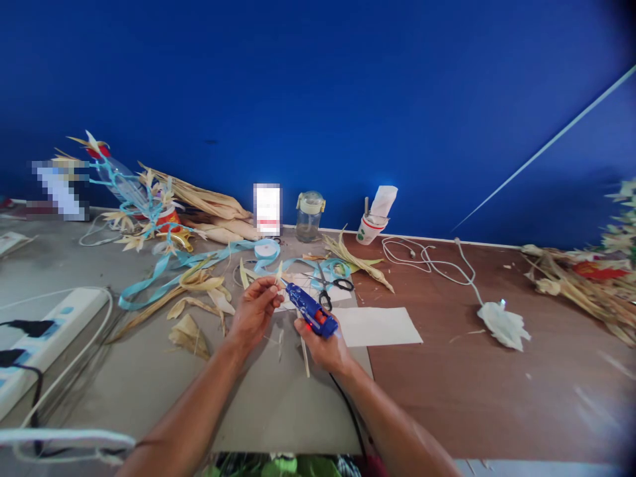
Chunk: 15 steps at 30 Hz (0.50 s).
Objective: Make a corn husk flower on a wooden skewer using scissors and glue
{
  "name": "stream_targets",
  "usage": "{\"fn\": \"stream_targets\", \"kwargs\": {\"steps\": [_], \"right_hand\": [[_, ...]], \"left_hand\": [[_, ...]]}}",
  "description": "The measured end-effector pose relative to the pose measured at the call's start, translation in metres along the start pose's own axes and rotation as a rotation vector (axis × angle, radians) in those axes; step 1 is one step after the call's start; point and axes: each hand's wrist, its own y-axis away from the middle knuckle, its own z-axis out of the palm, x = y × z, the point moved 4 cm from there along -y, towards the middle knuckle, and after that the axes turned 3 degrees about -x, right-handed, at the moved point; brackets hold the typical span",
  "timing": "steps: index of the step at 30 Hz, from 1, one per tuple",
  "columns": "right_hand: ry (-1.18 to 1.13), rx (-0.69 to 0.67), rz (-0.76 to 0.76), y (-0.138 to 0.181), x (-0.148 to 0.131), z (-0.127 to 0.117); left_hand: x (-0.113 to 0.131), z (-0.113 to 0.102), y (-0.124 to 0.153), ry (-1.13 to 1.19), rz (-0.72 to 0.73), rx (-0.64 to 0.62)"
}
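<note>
My right hand [322,344] is closed around a blue glue gun [309,309], its nozzle pointing up-left toward my left hand. My left hand [256,308] pinches a small pale piece of dried husk [278,277] right at the nozzle tip. A thin wooden stick [304,354] pokes out below my right hand; whether the hand holds it I cannot tell. The gun's black cord [348,407] runs down toward me. Both hands hover over a grey mat [163,377].
Scissors [330,286] and a white paper sheet [377,326] lie just beyond my hands. Light blue ribbon [193,264], dried husks [199,311], a glass jar [309,217], a paper cup [370,228], a white cable [427,258] and a power strip [44,334] surround them.
</note>
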Motion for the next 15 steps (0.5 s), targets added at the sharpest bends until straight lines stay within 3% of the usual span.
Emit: {"fn": "stream_targets", "kwargs": {"steps": [15], "right_hand": [[0.042,-0.030,-0.026,0.0012,0.0002,0.0022]], "left_hand": [[-0.0012,0.0002,-0.0004,0.028,0.002,0.002]]}}
